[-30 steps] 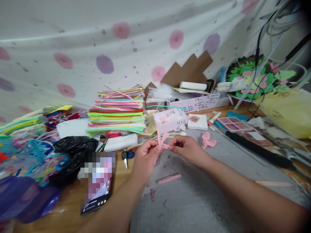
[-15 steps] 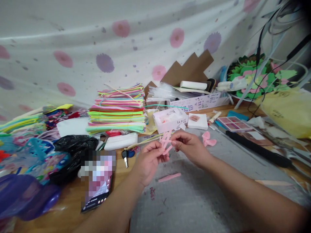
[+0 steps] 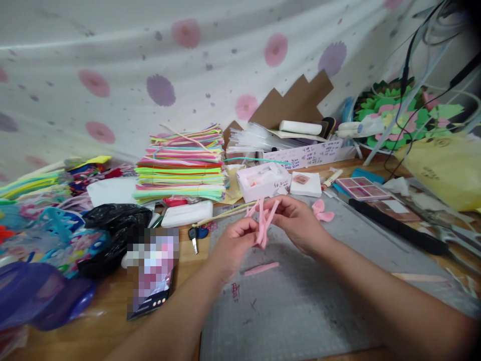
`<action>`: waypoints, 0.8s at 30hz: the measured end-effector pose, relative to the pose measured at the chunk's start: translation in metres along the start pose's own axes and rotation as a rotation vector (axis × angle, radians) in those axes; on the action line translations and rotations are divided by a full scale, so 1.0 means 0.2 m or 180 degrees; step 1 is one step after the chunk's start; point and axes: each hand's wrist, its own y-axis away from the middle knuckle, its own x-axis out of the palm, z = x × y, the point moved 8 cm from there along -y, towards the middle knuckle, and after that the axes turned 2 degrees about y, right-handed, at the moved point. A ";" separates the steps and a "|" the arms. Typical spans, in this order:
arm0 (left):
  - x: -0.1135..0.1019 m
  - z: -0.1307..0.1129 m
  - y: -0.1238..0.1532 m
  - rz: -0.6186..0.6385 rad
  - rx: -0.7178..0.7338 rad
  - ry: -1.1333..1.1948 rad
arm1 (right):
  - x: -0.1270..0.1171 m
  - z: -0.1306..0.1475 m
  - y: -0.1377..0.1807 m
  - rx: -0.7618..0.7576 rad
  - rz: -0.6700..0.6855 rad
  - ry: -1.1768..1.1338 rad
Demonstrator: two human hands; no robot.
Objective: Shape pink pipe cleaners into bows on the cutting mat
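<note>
Above the grey cutting mat [image 3: 300, 296], both hands are closed on a bent pink pipe-cleaner piece [image 3: 262, 228] with several strands fanning upward. My left hand [image 3: 238, 245] pinches its lower part between thumb and fingers. Higher up and to the right, my right hand [image 3: 296, 220] grips it with the fingertips, partly hidden behind the strands. A loose pink strip [image 3: 262, 268] lies flat on the mat below the hands. Right of my right hand rests a pink petal-like shape [image 3: 322, 210].
Bundled coloured pipe cleaners [image 3: 180, 170] are stacked at the back. A white box [image 3: 263, 181] stands behind the hands. At left lie a phone [image 3: 154, 281], keys [image 3: 194, 240] and a black plastic bag [image 3: 116, 225]. Scissors [image 3: 458, 240] and a black-handled tool [image 3: 398, 226] are at right.
The pink piece has been turned, so its strands now stand more upright and face me. My right hand has shifted slightly up and right; my left hand keeps its pinch.
</note>
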 end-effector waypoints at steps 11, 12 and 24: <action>-0.05 -0.01 0.00 -0.0402 0.0216 0.0050 | 0.10 0.02 0.05 0.0029 0.0468 -0.0303; -0.04 -0.01 0.00 -0.0387 0.0219 0.0145 | 0.11 0.01 0.05 0.0043 0.0444 -0.0258; 0.01 -0.02 0.02 -0.0311 0.0090 0.0975 | 0.08 -0.04 0.05 0.0285 -0.0131 -0.0325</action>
